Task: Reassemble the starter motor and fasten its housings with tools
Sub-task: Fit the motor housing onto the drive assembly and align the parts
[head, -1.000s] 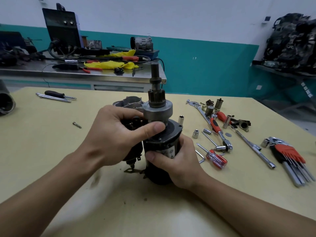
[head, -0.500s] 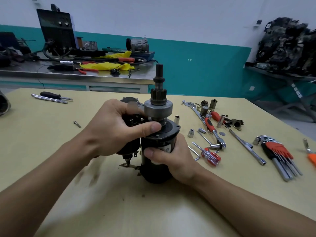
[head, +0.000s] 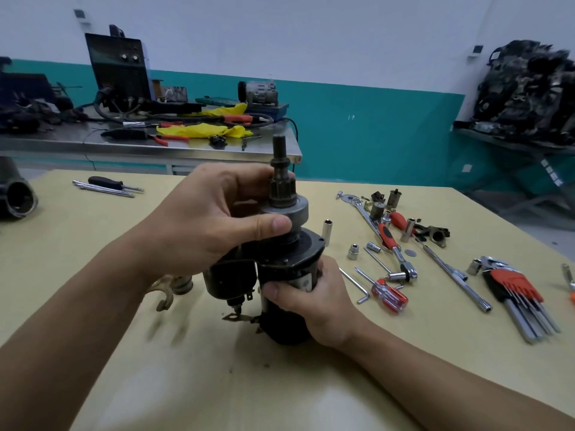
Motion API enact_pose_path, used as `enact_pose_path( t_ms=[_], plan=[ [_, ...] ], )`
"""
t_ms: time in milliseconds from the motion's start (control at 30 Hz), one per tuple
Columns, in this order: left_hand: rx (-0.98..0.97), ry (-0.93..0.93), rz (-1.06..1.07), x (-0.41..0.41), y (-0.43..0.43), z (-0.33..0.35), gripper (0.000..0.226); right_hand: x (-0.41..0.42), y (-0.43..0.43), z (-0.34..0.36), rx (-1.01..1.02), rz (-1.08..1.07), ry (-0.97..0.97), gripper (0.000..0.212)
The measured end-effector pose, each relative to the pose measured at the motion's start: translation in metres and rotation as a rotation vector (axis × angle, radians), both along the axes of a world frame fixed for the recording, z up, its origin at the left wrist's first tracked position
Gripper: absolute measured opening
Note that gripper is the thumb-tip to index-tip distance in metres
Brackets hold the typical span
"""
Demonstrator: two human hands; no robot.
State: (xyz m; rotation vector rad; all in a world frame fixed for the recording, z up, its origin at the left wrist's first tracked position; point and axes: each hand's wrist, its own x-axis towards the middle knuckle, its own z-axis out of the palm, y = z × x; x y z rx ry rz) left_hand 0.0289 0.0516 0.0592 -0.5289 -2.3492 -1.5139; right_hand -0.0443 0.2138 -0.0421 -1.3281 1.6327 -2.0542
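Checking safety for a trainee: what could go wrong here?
The black starter motor stands on end, gripped by the right hand; it could tip. The left hand grips the grey pinion drive, so fingers might get nipped if it drops. The upright silver socket beside it could be knocked over.

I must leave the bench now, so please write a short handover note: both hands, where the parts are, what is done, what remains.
Left hand grips the pinion drive atop the starter motor. Right hand holds the motor upright on the table. Ratchet and hex keys lie to the right. Done: drive is in, solenoid mounted alongside. Left: fit the front housing, fasten it.
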Motion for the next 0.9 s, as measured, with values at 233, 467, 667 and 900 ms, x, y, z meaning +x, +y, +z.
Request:
enact_pose_path(
  t_ms=[233, 467, 667, 900],
  plan=[
    [0.005, 0.047, 0.104, 0.000, 0.011, -0.005, 0.049, 0.002, -0.003, -0.007, -0.050, -0.063, -0.032, 0.019],
    [-0.054, 0.118, 0.292, 0.001, 0.029, -0.004, 0.062, 0.002, -0.004, -0.007, -0.060, -0.100, -0.067, 0.020],
    [-0.208, 0.077, 0.317, -0.003, 0.029, 0.008, 0.068, 0.002, -0.002, -0.007, -0.028, -0.070, -0.032, 0.018],
    [-0.144, 0.036, 0.094, -0.013, 0.018, 0.018, 0.070, 0.002, -0.001, -0.003, -0.046, 0.011, 0.013, 0.028]
  ],
)
